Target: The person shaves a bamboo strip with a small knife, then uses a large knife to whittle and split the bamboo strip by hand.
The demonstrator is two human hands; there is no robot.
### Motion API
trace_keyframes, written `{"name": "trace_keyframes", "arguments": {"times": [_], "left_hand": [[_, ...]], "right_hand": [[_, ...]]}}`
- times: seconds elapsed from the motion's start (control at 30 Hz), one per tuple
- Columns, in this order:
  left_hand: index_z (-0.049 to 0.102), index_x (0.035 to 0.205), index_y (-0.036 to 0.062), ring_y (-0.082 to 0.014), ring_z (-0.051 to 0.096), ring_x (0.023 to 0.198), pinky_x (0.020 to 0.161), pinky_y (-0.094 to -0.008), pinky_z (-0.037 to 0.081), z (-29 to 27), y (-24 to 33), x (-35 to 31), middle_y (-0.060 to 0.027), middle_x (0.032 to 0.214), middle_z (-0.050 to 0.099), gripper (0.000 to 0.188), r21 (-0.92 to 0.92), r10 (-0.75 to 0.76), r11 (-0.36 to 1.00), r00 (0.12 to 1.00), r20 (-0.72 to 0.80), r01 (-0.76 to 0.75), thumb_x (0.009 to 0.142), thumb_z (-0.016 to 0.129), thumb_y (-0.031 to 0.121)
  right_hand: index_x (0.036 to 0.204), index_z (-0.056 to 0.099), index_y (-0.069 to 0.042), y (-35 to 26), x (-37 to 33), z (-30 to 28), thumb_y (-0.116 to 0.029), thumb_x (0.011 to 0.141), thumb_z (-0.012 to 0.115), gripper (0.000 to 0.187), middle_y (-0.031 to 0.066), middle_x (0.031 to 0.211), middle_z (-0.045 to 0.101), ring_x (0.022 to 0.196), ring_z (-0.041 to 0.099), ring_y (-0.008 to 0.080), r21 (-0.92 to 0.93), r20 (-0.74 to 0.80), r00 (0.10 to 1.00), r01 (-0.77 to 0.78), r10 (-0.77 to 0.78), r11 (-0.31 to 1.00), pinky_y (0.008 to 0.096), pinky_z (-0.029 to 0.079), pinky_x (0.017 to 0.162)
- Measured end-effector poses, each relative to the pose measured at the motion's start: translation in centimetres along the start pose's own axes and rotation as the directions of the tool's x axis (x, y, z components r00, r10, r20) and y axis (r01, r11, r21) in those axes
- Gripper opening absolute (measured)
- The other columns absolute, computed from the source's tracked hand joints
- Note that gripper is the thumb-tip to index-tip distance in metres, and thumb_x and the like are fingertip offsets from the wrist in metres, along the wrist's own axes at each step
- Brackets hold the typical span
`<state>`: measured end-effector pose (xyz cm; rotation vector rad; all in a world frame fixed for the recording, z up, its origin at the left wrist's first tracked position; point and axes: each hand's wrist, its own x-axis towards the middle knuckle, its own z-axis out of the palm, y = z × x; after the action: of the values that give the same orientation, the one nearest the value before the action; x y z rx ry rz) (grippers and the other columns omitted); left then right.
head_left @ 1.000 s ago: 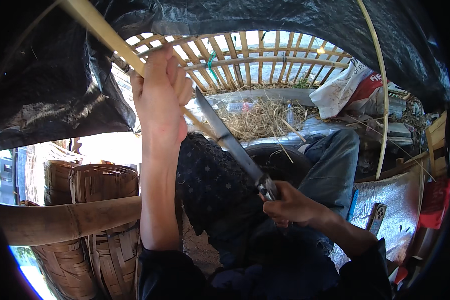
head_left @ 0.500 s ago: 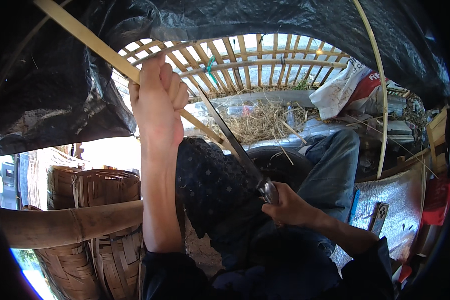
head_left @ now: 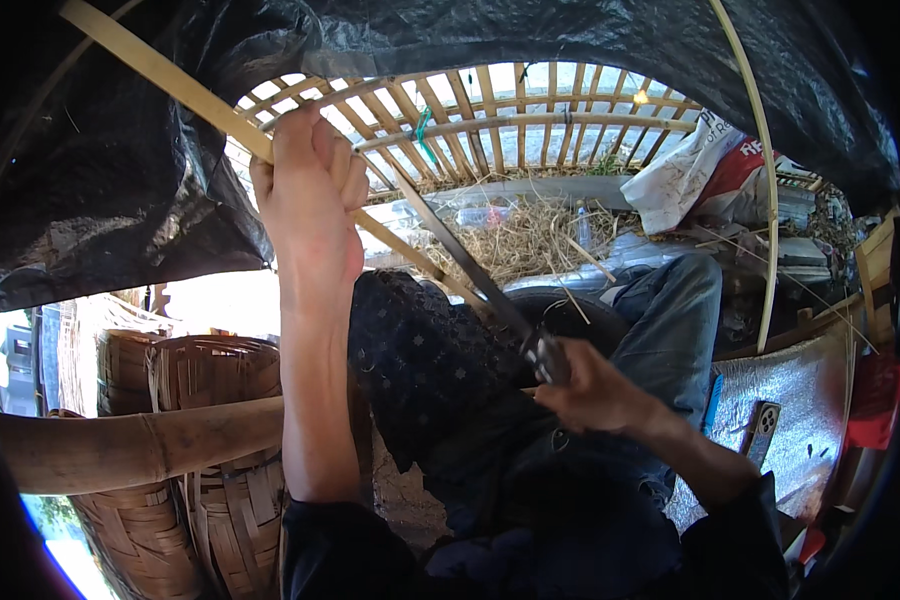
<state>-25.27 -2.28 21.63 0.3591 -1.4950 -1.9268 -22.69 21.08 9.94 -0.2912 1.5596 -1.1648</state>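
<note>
A long, flat pale bamboo strip point(head_left: 170, 80) slants down from the upper left. My left hand point(head_left: 310, 200), raised with its fingers wrapped round the strip, grips it near the middle. Past that fist the strip runs on toward my knees. In front of my lap my right hand point(head_left: 598, 392) is closed on the handle of a long knife point(head_left: 460, 258). The narrow dark blade points up and to the left, crossing close to the strip's lower end. Whether blade and strip touch I cannot tell. A patterned dark cloth point(head_left: 420, 360) covers my left leg.
Woven baskets point(head_left: 225, 375) stand at the left behind a thick bamboo pole point(head_left: 140, 448). Black plastic sheeting point(head_left: 80, 200) hangs overhead. Ahead are a slatted bamboo fence point(head_left: 525, 122), straw point(head_left: 530, 240) and a white-and-red sack point(head_left: 675, 180). A thin bamboo strip point(head_left: 768, 210) rises at right.
My right hand and the knife have shifted slightly right, toward me. The bamboo strip and my left hand have moved very slightly left.
</note>
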Motion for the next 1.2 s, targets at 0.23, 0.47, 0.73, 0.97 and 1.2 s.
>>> {"name": "trace_keyframes", "arguments": {"times": [0.23,0.47,0.73,0.97,1.2], "left_hand": [[0.024,0.055,0.0157,-0.0051,0.012,0.040,0.040,-0.0251,0.012,-0.3,-0.3,0.1,0.0048,0.047,0.017,0.042,0.013,0.027,1.000,1.000,0.002,-0.027,0.091,0.044,0.014],[0.025,0.054,0.0150,-0.0050,0.013,0.039,0.039,-0.0255,0.011,1.1,-0.2,0.1,0.0048,0.047,0.017,0.041,0.012,0.013,1.000,0.997,-0.075,-0.012,0.089,0.047,0.013],[0.024,0.054,0.0150,-0.0054,0.012,0.039,0.039,-0.0256,0.012,1.1,-0.5,0.4,0.0046,0.046,0.016,0.040,0.038,0.025,0.999,0.998,-0.058,-0.023,0.088,0.044,0.011],[0.022,0.052,0.0153,-0.0066,0.012,0.038,0.039,-0.0258,0.012,1.1,-0.6,1.2,0.0037,0.045,0.016,0.042,0.059,0.087,0.995,0.994,-0.059,-0.084,0.090,0.042,0.012],[0.028,0.055,0.0153,-0.0054,0.012,0.040,0.040,-0.0265,0.011,-0.3,-0.6,1.1,0.0055,0.045,0.020,0.035,0.034,0.071,0.997,0.996,-0.047,-0.070,0.086,0.045,0.012]], "right_hand": [[0.111,0.044,0.006,-1.4,-1.5,0.7,-0.012,0.076,0.063,0.044,0.0106,0.077,0.054,0.069,0.056,0.0161,-0.224,-0.271,0.840,0.420,-0.470,0.880,0.0307,0.047,0.060],[0.082,0.046,0.004,1.3,0.9,0.5,-0.011,0.075,0.057,0.019,0.0074,0.065,0.053,0.064,0.057,0.0198,0.080,0.031,1.000,-0.008,0.005,0.997,0.0324,0.046,0.060],[0.111,0.046,0.007,-0.8,-1.4,0.8,-0.015,0.076,0.062,0.045,0.0122,0.074,0.055,0.067,0.059,0.0151,-0.202,-0.242,0.905,0.307,-0.351,0.930,0.0296,0.047,0.059],[0.099,0.052,0.008,5.0,2.0,-0.7,-0.011,0.074,0.059,0.032,0.0079,0.058,0.055,0.054,0.058,0.0137,-0.177,-0.102,0.988,0.097,-0.117,0.979,0.0292,0.046,0.052],[0.096,0.053,0.008,-1.3,-0.9,-0.2,-0.011,0.073,0.060,0.031,0.0126,0.062,0.058,0.056,0.061,0.0215,-0.406,-0.207,0.814,0.433,-0.543,0.805,0.0333,0.047,0.054]]}}
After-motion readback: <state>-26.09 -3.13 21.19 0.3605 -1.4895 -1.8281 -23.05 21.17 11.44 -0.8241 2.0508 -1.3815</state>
